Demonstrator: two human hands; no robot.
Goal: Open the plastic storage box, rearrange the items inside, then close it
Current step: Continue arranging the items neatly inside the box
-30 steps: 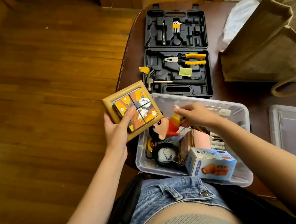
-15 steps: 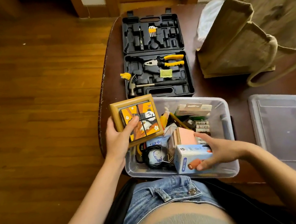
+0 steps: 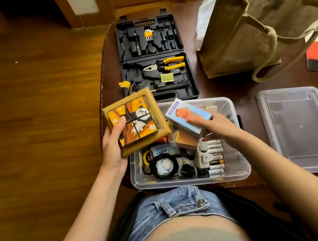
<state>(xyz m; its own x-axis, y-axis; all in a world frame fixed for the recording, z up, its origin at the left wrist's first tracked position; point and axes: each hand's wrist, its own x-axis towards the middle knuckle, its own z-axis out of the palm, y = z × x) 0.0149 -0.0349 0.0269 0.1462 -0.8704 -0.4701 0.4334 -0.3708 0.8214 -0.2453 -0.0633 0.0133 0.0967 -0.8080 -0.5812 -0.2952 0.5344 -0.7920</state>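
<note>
I am looking down at a clear plastic storage box (image 3: pixel 242 166), lidless, sitting on a dark wooden table (image 3: pixel 242 84) in front of me. My left hand (image 3: pixel 114 148) is gripping a square wooden-framed panda block puzzle (image 3: pixel 135 124), tilted over the box's left rim. My right hand (image 3: pixel 213 124) is pinching a small light-blue cardboard carton (image 3: pixel 186 116) above the box. Inside are lying batteries (image 3: pixel 215 157), a coiled black cable (image 3: pixel 162 167) and a tape measure (image 3: pixel 147 157). The translucent lid (image 3: pixel 303 130) is resting flat to the right; a black moulded tool case (image 3: pixel 154 58) is lying open behind, beside a coarse jute bag (image 3: pixel 254 28)
</note>
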